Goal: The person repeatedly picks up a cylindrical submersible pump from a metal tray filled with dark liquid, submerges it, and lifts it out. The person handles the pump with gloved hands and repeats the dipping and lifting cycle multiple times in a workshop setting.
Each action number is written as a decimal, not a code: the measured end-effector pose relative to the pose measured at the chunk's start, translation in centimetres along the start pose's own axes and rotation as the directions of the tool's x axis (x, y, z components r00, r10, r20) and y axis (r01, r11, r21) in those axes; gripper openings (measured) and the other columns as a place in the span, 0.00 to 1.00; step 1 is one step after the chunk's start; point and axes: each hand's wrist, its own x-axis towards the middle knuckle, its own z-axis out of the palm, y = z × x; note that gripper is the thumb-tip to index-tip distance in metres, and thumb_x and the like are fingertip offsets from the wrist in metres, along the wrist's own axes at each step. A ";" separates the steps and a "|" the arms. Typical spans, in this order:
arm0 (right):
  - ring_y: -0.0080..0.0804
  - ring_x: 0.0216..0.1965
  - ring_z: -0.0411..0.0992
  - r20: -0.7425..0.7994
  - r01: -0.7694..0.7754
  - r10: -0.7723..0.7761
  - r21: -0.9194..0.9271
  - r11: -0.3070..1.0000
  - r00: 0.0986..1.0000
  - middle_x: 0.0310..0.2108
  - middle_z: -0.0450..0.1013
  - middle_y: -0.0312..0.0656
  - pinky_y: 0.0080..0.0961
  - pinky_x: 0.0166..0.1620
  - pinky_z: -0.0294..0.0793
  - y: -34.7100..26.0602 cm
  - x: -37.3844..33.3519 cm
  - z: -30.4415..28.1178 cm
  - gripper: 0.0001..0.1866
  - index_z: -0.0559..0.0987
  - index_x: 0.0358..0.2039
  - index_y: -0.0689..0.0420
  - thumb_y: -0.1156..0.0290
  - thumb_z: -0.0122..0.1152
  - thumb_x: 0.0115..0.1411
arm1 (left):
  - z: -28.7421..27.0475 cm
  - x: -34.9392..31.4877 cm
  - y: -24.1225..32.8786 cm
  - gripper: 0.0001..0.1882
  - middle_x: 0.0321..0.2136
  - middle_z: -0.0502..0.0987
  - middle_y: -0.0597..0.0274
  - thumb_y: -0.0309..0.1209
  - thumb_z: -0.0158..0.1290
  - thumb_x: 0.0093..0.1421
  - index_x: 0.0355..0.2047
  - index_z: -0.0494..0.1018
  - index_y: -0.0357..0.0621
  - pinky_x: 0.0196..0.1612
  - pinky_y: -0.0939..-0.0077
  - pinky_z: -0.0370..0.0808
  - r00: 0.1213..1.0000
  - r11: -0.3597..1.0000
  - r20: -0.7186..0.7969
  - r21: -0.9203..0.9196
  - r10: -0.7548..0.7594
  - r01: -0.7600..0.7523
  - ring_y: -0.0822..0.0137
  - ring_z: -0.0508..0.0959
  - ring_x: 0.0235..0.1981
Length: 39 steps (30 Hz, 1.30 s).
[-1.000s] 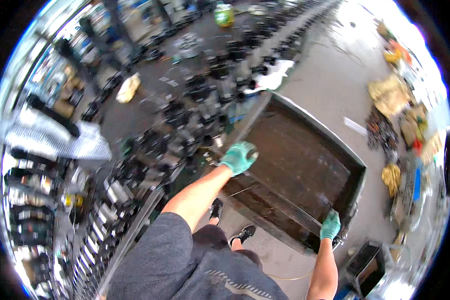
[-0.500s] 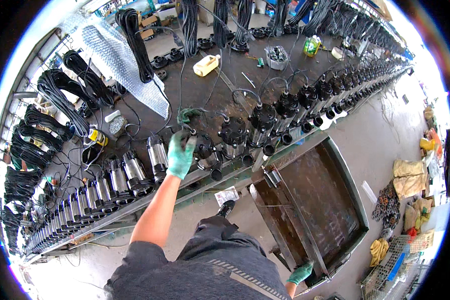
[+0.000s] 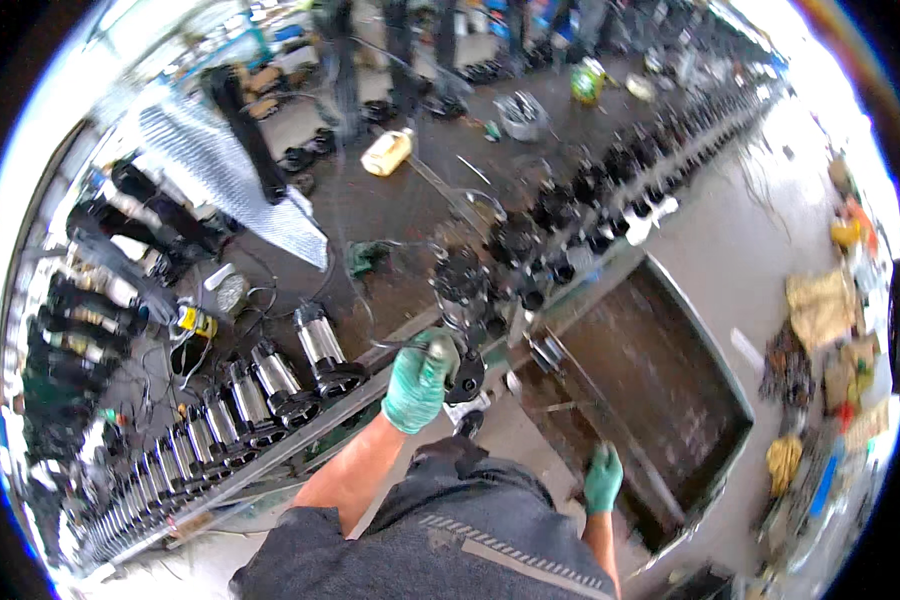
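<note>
My left hand, in a green glove, is closed at the top of a submersible pump, around its cable end. The pump hangs off the front edge of the bench; its black outlet shows beside my fingers, and my hand hides much of its body. A standing pump is just beyond it. My right hand, also green-gloved, hovers over the near side of the metal cart. Its fingers stretch forward, with nothing visible in them.
Rows of pumps line the bench edge, with silver-bodied ones at left. Coiled black cables stand along the far side. Bubble wrap, a yellowish bottle and a clear tub lie on the bench. Sacks sit on the floor at right.
My left hand has lifted the pump from the row and brought it right and nearer, past the bench edge. My right hand has left the cart's near rim and moved forward over it.
</note>
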 end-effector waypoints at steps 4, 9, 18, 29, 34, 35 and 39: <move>0.30 0.49 0.74 0.485 -0.117 -0.053 0.315 0.942 0.873 0.56 0.72 0.44 0.28 0.48 0.79 -3.7 -0.9 4.0 0.29 0.61 0.70 0.55 0.65 0.56 0.72 | 4.5 1.0 4.9 0.29 0.19 0.57 0.70 0.54 0.44 0.74 0.20 0.59 0.50 0.48 0.65 0.68 0.978 0.890 -0.003 -0.415 -0.208 0.188 0.68 0.62 0.26; 0.25 0.41 0.76 0.161 -0.023 -0.008 0.188 0.982 0.987 0.51 0.78 0.43 0.27 0.42 0.80 -1.1 -1.9 0.8 0.30 0.72 0.64 0.58 0.84 0.48 0.59 | 10.2 1.2 -0.8 0.26 0.22 0.61 0.69 0.53 0.46 0.74 0.22 0.61 0.51 0.54 0.63 0.68 0.907 0.712 0.221 -0.564 -0.358 0.418 0.68 0.68 0.30; 0.59 0.45 0.78 -0.214 -0.080 -0.018 -0.441 0.894 0.977 0.40 0.79 0.62 0.45 0.46 0.78 -1.5 -0.3 -7.0 0.19 0.81 0.50 0.59 0.70 0.57 0.59 | 14.4 0.0 -22.1 0.34 0.38 0.83 0.43 0.59 0.41 0.73 0.38 0.82 0.40 0.46 0.54 0.74 0.772 0.801 0.355 0.511 -0.527 0.312 0.43 0.80 0.39; 0.59 0.45 0.78 -0.287 -0.146 -0.018 -0.539 0.830 0.958 0.40 0.80 0.59 0.48 0.48 0.78 -1.0 1.5 -7.6 0.17 0.82 0.49 0.55 0.67 0.56 0.60 | 12.9 -1.8 -19.8 0.23 0.42 0.82 0.42 0.49 0.56 0.63 0.47 0.76 0.43 0.47 0.49 0.77 0.494 0.513 0.596 0.801 -0.634 -0.309 0.41 0.82 0.45; 0.58 0.45 0.78 -0.309 -0.153 -0.022 -0.529 0.835 0.951 0.41 0.80 0.58 0.48 0.49 0.78 -1.6 1.4 -7.2 0.16 0.83 0.47 0.55 0.65 0.56 0.60 | 14.6 -2.9 -19.6 0.20 0.40 0.82 0.42 0.48 0.56 0.63 0.46 0.78 0.45 0.47 0.47 0.77 0.400 0.473 0.638 0.763 -0.658 -0.440 0.40 0.81 0.44; 0.58 0.45 0.78 -0.314 -0.154 -0.024 -0.528 0.835 0.949 0.41 0.80 0.59 0.48 0.49 0.78 -2.1 1.2 -7.0 0.16 0.83 0.46 0.55 0.65 0.56 0.60 | 14.7 -3.2 -19.9 0.20 0.40 0.82 0.42 0.47 0.56 0.63 0.45 0.78 0.45 0.47 0.47 0.77 0.391 0.485 0.650 0.754 -0.651 -0.444 0.40 0.81 0.44; 0.58 0.45 0.78 -0.305 -0.191 0.009 -0.574 0.796 0.952 0.41 0.80 0.59 0.49 0.49 0.78 -1.6 1.2 -7.0 0.17 0.82 0.46 0.56 0.64 0.56 0.60 | 15.5 -4.4 -20.6 0.18 0.40 0.82 0.42 0.46 0.55 0.63 0.44 0.80 0.46 0.47 0.47 0.77 0.314 0.581 0.728 0.679 -0.609 -0.449 0.40 0.81 0.44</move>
